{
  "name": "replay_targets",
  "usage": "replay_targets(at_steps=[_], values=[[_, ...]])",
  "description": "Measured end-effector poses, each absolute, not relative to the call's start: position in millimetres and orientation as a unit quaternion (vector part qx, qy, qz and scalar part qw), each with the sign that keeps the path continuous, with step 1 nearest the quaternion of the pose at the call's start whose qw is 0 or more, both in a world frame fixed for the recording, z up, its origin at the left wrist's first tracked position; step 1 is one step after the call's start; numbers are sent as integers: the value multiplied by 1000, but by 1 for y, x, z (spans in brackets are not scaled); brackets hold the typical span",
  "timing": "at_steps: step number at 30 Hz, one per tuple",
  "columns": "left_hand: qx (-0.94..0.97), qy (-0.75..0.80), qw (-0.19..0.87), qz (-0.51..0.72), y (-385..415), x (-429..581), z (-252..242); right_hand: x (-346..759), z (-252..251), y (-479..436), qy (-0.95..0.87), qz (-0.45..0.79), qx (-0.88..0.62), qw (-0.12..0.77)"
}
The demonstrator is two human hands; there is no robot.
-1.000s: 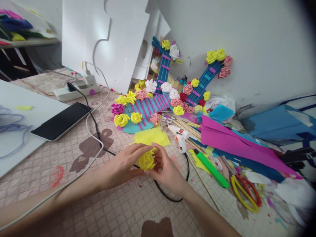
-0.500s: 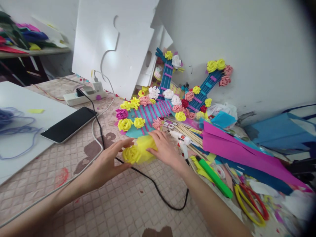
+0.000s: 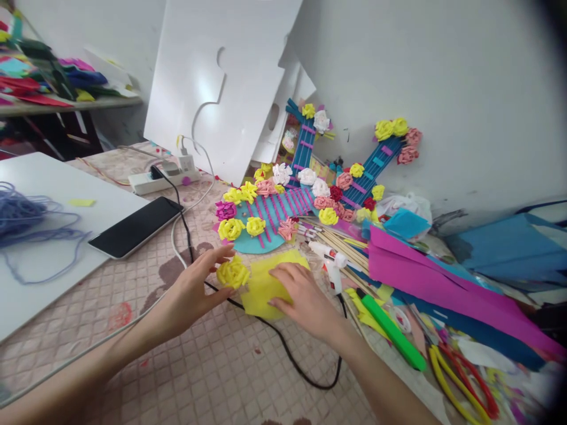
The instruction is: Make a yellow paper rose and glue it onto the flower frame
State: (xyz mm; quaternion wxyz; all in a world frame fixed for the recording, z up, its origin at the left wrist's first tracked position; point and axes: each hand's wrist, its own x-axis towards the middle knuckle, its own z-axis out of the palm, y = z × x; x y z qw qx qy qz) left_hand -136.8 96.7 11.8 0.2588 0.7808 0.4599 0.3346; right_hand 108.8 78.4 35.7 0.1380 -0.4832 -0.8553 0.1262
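Note:
Between the thumb and fingers of my left hand (image 3: 201, 289) is a yellow crepe flower (image 3: 233, 273); the hand is closed on it. Fingers spread, my right hand (image 3: 301, 295) rests over a flat yellow sheet (image 3: 261, 289) and touches it; I see no grip. The sheet lies just right of the flower. Behind both hands is a blue guitar-shaped piece (image 3: 259, 243) with purple strips and colourful paper flowers. A white glue gun (image 3: 328, 255) lies to the right of the sheet.
A phone (image 3: 137, 227) overlaps a white board (image 3: 53, 283) on the left. A power strip (image 3: 159, 180) is behind. A black cable (image 3: 287, 348) loops before my hands. Right are sticks, pink paper (image 3: 425, 277), a green cutter (image 3: 392, 330) and scissors (image 3: 458, 383).
The yellow sheet has come apart from the flower and now lies flatter, to its right. My right hand has moved slightly right and down with it. The view has shifted a little.

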Motion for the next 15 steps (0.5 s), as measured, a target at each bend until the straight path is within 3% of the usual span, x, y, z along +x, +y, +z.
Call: replay_targets(at_steps=[6,12,15], values=[[779,481,237,326,105,-134,6,149,31,51,-726,149,-610,280],[778,465,231,354,107,-127,6,213,1,62,-600,23,-721,347],[780,461,233,354,106,-123,8,221,-4,82,-638,96,-692,323]])
